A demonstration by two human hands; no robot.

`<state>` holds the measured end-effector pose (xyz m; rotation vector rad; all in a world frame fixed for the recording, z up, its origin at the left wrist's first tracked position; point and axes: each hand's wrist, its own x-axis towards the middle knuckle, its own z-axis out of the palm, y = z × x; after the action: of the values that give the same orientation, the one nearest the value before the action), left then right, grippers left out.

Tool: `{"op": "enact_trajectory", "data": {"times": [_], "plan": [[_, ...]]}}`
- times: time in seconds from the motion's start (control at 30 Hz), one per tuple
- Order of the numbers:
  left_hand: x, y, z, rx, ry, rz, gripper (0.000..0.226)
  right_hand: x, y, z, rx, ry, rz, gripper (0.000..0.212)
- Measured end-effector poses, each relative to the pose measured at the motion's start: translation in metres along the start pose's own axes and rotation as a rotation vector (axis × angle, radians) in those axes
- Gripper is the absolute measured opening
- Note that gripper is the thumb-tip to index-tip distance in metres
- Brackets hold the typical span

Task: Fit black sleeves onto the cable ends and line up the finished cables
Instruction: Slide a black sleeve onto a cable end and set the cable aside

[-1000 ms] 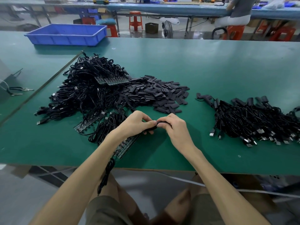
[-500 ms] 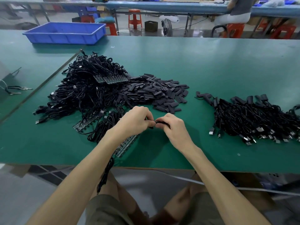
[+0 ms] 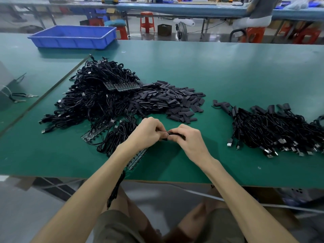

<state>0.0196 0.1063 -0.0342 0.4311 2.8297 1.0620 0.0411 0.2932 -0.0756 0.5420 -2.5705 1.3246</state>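
Pinching from both sides, the left hand (image 3: 147,132) curls round a cable end (hidden inside its fingers) while the right hand (image 3: 189,139) grips a black sleeve (image 3: 177,136). From there, loose sleeves (image 3: 175,100) lie at twelve o'clock and finished cables (image 3: 273,130) at three. If pushed off-axis, the soft sleeve could buckle or jam.

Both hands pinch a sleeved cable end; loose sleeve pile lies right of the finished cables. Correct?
No: in the head view the loose sleeve pile lies left of the finished cables. The rest holds: left hand and right hand both pinch the sleeved cable end.
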Motion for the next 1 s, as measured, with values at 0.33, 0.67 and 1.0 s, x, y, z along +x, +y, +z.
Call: {"op": "enact_trajectory", "data": {"times": [0.33, 0.67, 1.0], "plan": [[0.000, 0.000, 0.001, -0.141, 0.050, -0.071, 0.024, 0.003, 0.005, -0.008, 0.479, 0.164, 0.245, 0.013], [-0.001, 0.004, 0.007, -0.183, 0.009, -0.057, 0.021, 0.004, 0.008, -0.007, 0.662, 0.123, 0.259, 0.007], [0.001, 0.001, 0.008, -0.203, 0.017, -0.068, 0.018, 0.004, 0.007, -0.005, 0.669, 0.135, 0.266, 0.008]]}}
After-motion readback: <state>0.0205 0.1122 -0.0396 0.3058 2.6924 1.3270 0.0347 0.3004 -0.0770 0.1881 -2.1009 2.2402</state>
